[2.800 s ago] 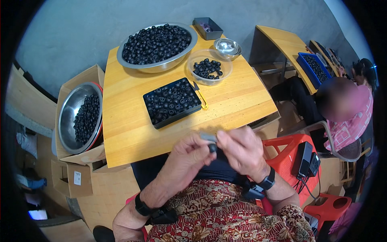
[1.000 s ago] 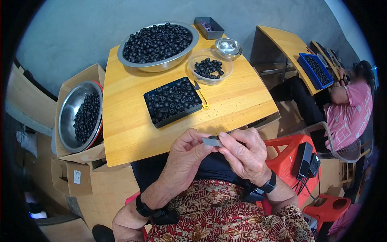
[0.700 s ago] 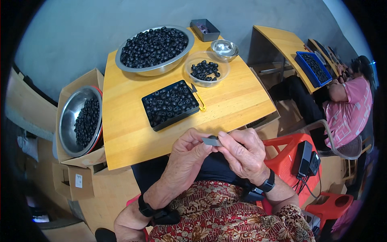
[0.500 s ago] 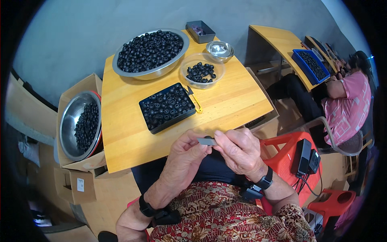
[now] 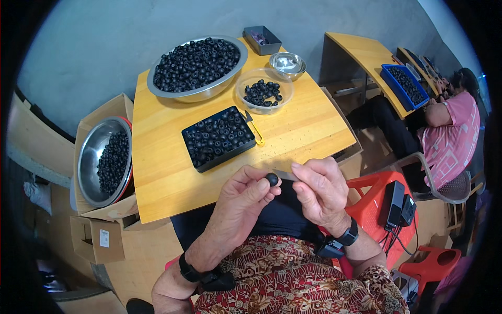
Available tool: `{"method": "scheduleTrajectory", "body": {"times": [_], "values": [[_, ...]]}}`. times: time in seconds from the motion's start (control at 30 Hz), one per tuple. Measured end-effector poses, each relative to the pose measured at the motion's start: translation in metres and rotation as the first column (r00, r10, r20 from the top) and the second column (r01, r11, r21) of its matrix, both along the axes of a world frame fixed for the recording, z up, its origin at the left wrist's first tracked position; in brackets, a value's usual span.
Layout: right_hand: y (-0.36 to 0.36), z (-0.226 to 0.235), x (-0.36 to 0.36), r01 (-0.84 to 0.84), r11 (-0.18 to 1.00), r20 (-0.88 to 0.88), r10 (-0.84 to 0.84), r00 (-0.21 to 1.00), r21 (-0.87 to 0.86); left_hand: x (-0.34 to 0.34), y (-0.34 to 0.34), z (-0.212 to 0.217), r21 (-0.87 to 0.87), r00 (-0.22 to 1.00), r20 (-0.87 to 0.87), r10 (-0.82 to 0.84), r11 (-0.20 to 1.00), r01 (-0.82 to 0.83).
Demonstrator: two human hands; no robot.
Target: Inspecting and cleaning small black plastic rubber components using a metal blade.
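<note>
Before the desk (image 5: 303, 125), pinches ball (image 5: 272, 179) in left hand (image 5: 238, 196), grips blade (image 5: 285, 176) in right hand (image 5: 321, 193), pointed lengthwise left toward the ball.

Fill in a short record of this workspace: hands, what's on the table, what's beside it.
Left hand: pinches a round black piece
Right hand: holds a thin grey blade pointing toward the piece; contact unclear
Tray: black, rectangular, filled with black pieces
Yellow-handled knife: lying right of the tray
Large metal bowl: heaped with black pieces, behind the tray
Clear plastic bowl: some black pieces
Left of table: metal basin partly filled with black pieces, in a cardboard box
</note>
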State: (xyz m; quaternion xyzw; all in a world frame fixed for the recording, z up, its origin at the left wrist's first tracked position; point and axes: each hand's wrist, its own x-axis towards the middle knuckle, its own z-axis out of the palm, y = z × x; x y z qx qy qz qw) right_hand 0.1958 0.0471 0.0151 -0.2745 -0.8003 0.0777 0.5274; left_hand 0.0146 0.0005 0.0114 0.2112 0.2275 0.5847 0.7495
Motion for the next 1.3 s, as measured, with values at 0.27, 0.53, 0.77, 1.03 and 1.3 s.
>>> {"method": "scheduleTrajectory", "body": {"times": [0.27,0.53,0.77,1.03,1.3], "values": [[-0.005,0.004,-0.001,-0.039,0.992,0.138,0.022,0.99,0.118,0.001,0.0,-0.009,0.046,0.999,0.044,-0.025,0.999,0.023],[-0.003,0.001,-0.001,-0.031,0.989,0.162,0.007,0.987,0.145,0.0,-0.001,-0.011,0.042,0.998,0.052,-0.037,0.999,0.035],[-0.004,0.0,-0.003,-0.009,0.985,0.185,-0.024,0.983,0.171,0.0,0.002,-0.012,0.015,0.995,0.062,-0.076,0.997,0.075],[0.004,-0.004,-0.001,0.037,0.997,0.091,-0.043,0.995,0.07,-0.001,0.001,-0.001,0.092,0.995,0.011,-0.098,0.991,0.097],[-0.009,0.014,-0.006,-0.087,0.983,-0.055,0.079,0.995,-0.165,0.001,0.002,-0.004,0.054,0.998,0.006,-0.067,0.996,0.066]]}}
